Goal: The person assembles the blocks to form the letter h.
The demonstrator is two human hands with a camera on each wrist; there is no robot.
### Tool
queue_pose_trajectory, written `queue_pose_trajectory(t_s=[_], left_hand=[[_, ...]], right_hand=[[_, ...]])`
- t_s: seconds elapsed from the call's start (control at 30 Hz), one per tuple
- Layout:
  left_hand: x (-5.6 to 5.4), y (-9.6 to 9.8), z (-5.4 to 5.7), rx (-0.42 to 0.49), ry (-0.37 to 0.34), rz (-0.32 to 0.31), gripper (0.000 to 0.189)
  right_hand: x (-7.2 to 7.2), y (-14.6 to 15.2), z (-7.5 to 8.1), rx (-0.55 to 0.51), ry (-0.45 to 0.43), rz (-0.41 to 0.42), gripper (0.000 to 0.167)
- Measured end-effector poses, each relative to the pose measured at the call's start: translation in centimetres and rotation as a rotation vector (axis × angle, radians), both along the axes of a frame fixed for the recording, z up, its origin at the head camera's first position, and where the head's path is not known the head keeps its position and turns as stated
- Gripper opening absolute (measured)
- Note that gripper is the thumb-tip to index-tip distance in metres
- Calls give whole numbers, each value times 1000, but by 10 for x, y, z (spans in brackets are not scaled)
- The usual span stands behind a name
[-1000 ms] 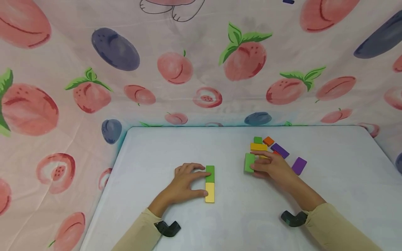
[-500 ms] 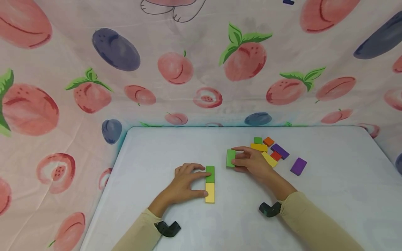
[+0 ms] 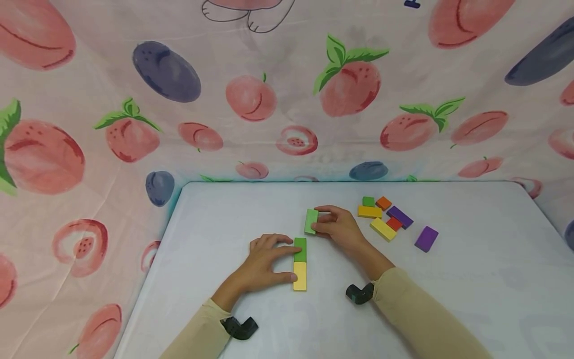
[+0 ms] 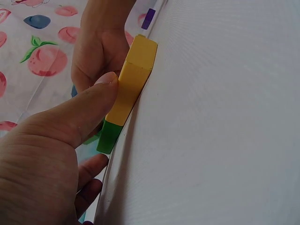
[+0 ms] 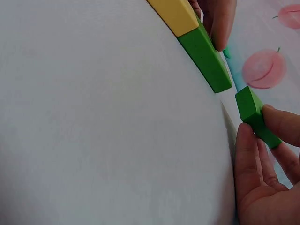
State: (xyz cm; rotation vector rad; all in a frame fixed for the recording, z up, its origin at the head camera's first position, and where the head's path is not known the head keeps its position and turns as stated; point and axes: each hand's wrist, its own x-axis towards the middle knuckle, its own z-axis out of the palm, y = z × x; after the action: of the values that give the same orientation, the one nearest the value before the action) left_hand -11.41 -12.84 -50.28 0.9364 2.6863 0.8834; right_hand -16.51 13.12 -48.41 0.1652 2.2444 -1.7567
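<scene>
A green block (image 3: 300,250) and a yellow block (image 3: 300,276) lie end to end in a row on the white table. My left hand (image 3: 265,264) is beside them on the left, its index fingertip on the green block and its thumb at the side of the yellow block (image 4: 133,84). Just beyond the row's far end, my right hand (image 3: 344,230) pinches a second green block (image 3: 311,221), slightly tilted. In the right wrist view this held green block (image 5: 251,110) sits between thumb and fingers, with a small gap to the row's green end.
On the right of the table (image 3: 484,279) lies a loose group of blocks: a small green one (image 3: 368,201), an orange one (image 3: 383,203), two yellow ones (image 3: 369,212), a red one (image 3: 394,224) and two purple ones (image 3: 426,239). A fruit-print cloth (image 3: 278,60) hangs behind.
My right hand has carried the second green block leftward from the loose group to near the row's far end. The left hand and the row stay where they were.
</scene>
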Motion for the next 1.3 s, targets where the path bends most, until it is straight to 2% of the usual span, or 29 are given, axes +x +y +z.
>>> queue_pose_trajectory(t_s=[0.23,0.33,0.5,0.8,1.1,1.3], left_hand=[[1,0,-1,5,8,-1,61],[1,0,-2,2,5,1,61],[1,0,-1,-6,3,3,61],[1,1,0,-5,5,0,60],[1,1,1,-7,0,1,61],[1,0,1,-10,6,5,61]], right_hand=[[-5,-12,-1,56,45,13,51],[-8,-16,-1,124,66,26,49],[-12,-16,-2,222,54,61,48],[-16,-13,-4,253,48,75,47],[-16,-15,-6,351,119,119,46],[-17,-14,-5,334,108,148,48]])
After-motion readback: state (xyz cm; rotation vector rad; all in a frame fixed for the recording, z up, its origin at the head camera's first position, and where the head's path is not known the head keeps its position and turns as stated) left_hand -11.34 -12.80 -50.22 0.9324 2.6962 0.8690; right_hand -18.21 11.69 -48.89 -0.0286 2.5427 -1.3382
